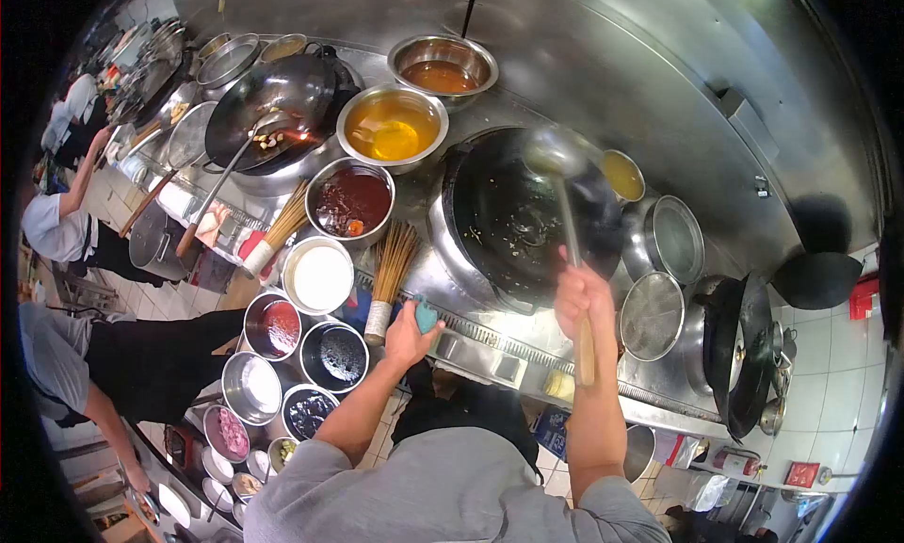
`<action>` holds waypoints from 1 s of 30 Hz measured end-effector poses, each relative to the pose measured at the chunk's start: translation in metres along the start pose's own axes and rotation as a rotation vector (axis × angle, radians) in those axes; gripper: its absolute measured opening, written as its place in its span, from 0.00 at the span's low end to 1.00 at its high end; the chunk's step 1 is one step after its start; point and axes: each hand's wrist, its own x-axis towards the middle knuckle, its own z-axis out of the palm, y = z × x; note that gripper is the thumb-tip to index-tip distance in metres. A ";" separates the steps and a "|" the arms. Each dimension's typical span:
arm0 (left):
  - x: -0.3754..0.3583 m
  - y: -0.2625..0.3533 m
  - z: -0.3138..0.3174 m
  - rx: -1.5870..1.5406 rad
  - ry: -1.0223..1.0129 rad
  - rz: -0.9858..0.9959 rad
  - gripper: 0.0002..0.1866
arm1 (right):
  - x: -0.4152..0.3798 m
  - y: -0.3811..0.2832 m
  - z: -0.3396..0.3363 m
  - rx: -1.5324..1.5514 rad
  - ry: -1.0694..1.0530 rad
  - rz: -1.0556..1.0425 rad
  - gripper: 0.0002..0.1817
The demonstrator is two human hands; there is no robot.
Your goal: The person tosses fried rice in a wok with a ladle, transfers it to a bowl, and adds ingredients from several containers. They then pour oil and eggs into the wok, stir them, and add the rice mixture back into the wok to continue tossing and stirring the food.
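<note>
My right hand (584, 298) is closed round the wooden handle of a ladle (554, 155). The ladle's metal bowl, blurred, hangs over the back of a large dark wok (532, 213) with small bits of food inside. In front of the bamboo brush (395, 265), my left hand (412, 336) is closed on a teal cloth (427, 316), near the counter's edge.
A second wok (273, 110) with a ladle stands back left. Bowls of yellow oil (393, 129), red sauce (350, 200) and white powder (318, 275) sit between. A strainer (652, 317) lies right. Co-workers (104, 364) stand at the left.
</note>
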 end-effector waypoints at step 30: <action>-0.029 -0.004 0.006 0.072 0.104 0.136 0.44 | -0.040 0.011 -0.025 -0.156 -0.029 0.032 0.23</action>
